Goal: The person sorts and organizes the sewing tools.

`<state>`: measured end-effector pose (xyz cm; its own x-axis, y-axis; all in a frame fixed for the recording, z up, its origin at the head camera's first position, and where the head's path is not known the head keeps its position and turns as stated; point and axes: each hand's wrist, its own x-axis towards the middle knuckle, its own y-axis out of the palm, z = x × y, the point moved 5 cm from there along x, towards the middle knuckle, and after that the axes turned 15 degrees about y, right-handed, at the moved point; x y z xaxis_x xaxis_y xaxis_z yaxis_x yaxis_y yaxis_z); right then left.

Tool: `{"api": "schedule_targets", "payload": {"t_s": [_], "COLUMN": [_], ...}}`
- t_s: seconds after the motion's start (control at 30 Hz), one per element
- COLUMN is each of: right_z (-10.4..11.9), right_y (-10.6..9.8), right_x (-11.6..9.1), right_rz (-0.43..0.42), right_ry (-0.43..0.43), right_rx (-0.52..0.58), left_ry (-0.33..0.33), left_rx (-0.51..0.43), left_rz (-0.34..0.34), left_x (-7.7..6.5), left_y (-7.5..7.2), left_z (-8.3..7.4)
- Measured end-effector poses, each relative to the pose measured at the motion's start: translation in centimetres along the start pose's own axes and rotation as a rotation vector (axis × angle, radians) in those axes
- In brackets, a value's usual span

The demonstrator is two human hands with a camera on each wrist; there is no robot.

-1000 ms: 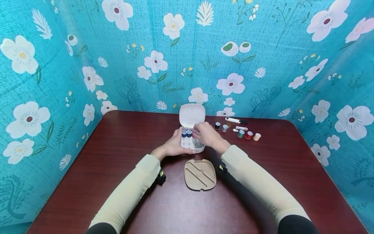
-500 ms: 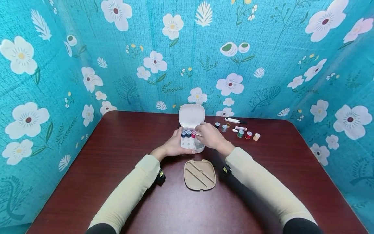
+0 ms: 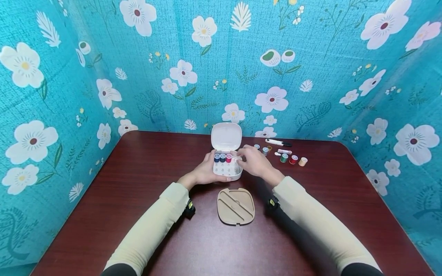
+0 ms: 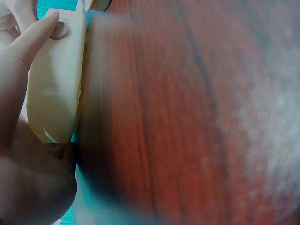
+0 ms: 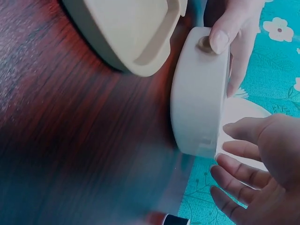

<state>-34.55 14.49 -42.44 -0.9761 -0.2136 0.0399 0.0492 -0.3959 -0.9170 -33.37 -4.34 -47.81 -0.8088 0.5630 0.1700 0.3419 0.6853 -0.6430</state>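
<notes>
My left hand (image 3: 205, 171) grips the left side of a white sewing box (image 3: 226, 177), its thumb by the round brown button on the front (image 4: 60, 31). The lid (image 3: 226, 137) stands raised at the back. Two dark blue thread spools (image 3: 220, 158) and a pinkish-red spool (image 3: 229, 158) stand in the back row, with a pale pink spool (image 3: 234, 158) beside them. Close over that one, my right hand (image 3: 256, 163) has its fingertips at the box's right side. In the right wrist view its fingers (image 5: 241, 176) are apart and loosely bent, nothing showing between them.
A beige tray (image 3: 236, 207) with diagonal ridges lies in front of the box. To the right are several thread spools, including green (image 3: 284, 158), red (image 3: 293, 159) and cream (image 3: 302, 161), plus a black-and-white tool (image 3: 278, 142). A floral curtain (image 3: 310, 76) borders the table.
My right hand has drawn back to the right from the pinkish-red spool, bringing it and the pale pink spool into sight. The left hand keeps its grip on the box.
</notes>
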Motion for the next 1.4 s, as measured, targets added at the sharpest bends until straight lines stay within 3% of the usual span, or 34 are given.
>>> {"api": "schedule_targets", "payload": {"t_s": [0.53,1.0,1.4], "right_z": [-2.8,-6.8,-9.0], "right_y": [-0.5,-1.6,-1.7], "right_x": [-0.6,-0.7,0.2], "right_rz": [-0.018,-0.196,-0.204], "right_ry": [0.009,0.241,0.353], "right_rx": [0.09,0.057,0.11], "left_ry": [-0.024,-0.033,-0.041], "left_rx": [0.002,0.002,0.012], "left_rz": [-0.011,-0.013,-0.005], "left_x": [-0.1,-0.1,-0.1], "left_y": [0.0,0.0,0.0], "left_z": [0.1,0.3,0.1]}}
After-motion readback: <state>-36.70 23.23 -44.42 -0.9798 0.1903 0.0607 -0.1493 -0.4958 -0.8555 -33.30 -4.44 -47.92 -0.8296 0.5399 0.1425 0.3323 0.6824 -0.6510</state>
